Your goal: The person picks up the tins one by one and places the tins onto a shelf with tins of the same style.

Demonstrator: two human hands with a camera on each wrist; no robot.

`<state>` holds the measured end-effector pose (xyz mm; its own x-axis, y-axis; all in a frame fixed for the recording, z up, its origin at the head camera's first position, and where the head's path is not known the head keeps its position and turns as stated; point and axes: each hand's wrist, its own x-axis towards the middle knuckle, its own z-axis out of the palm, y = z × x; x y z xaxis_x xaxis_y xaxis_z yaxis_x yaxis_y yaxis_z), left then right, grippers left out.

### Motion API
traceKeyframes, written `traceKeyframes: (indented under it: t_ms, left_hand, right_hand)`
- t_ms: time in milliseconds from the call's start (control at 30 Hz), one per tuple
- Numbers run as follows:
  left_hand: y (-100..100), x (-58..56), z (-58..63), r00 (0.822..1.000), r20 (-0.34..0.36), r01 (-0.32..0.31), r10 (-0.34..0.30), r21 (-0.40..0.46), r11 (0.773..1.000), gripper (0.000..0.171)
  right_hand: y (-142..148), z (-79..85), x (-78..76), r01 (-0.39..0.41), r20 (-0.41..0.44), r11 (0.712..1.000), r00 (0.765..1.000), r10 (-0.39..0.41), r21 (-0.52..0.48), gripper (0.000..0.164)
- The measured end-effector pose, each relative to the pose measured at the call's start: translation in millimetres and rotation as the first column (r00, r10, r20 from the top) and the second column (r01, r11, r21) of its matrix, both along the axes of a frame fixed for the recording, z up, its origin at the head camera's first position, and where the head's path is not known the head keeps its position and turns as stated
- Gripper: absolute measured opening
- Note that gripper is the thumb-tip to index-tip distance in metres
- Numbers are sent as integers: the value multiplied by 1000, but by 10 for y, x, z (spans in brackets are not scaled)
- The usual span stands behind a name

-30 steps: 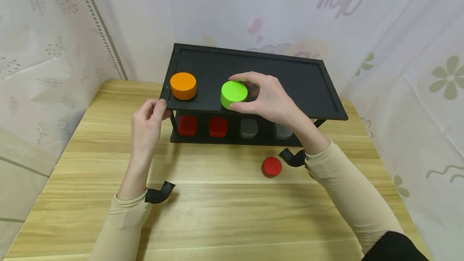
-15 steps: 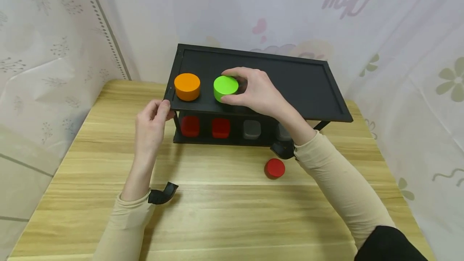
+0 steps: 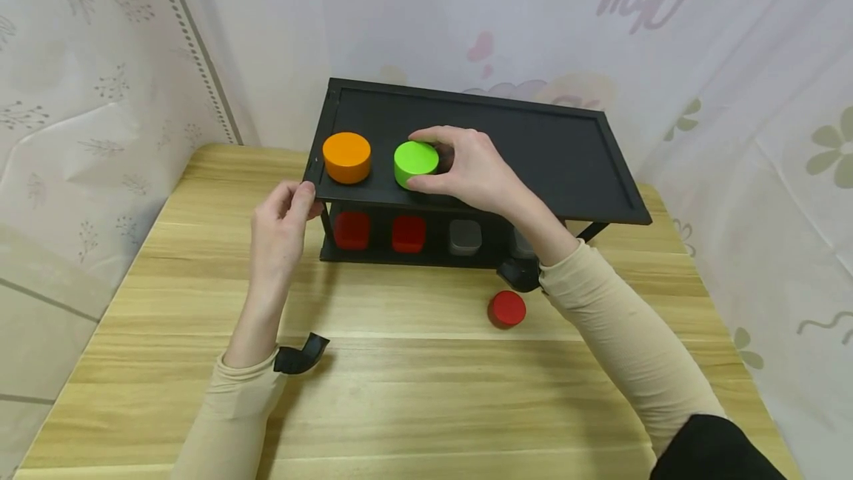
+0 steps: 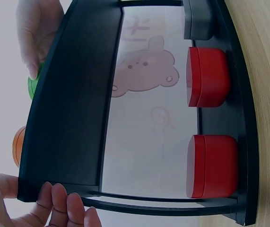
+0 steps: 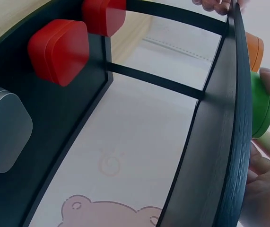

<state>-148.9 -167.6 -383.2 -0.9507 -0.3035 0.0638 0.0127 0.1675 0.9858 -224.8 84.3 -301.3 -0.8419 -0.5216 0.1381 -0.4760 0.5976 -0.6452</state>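
Observation:
My right hand (image 3: 476,172) pinches a bright green round tin (image 3: 415,161) between thumb and fingers, on the top board of a black two-tier shelf (image 3: 520,161). To its left on that board stands an orange round tin (image 3: 346,158), apart from the green one. My left hand (image 3: 280,224) grips the shelf's front left corner. In the left wrist view its thumb lies over the board and the fingers (image 4: 75,210) are under it. The right wrist view shows the green tin (image 5: 261,106) at the board's edge, its underside hidden by the board.
On the lower tier stand two red square tins (image 3: 352,231) and two grey ones (image 3: 464,237), the farther grey one partly behind the right forearm. A small red round tin (image 3: 507,309) lies on the wooden table (image 3: 413,391) in front. A patterned curtain (image 3: 413,13) hangs behind.
My right hand has moved the green tin left, nearer the orange tin, and then stays almost still. The left hand keeps its grip on the shelf corner. The view has shifted slightly.

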Motion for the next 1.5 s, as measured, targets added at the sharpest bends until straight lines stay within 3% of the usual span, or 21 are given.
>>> traceKeyframes:
  t_ms: [533, 967, 1300, 1500]
  left_hand:
    - [20, -5, -5, 1000, -25, -9, 9, 12, 1000, 36]
    - [52, -4, 1, 999, -40, -8, 9, 16, 1000, 36]
    - [38, -3, 13, 999, -31, -13, 13, -2, 1000, 37]
    - [33, -5, 7, 1000, -23, -15, 15, -3, 1000, 38]
  right_hand:
    - [23, -7, 14, -5, 15, 1000, 1000, 5, -9, 59]
    - [143, 4, 76, 25, 9, 999, 1000, -25, -38, 77]
    - [445, 57, 309, 46, -67, 997, 996, -50, -63, 68]
    - [587, 159, 603, 48, -86, 991, 995, -59, -125, 63]
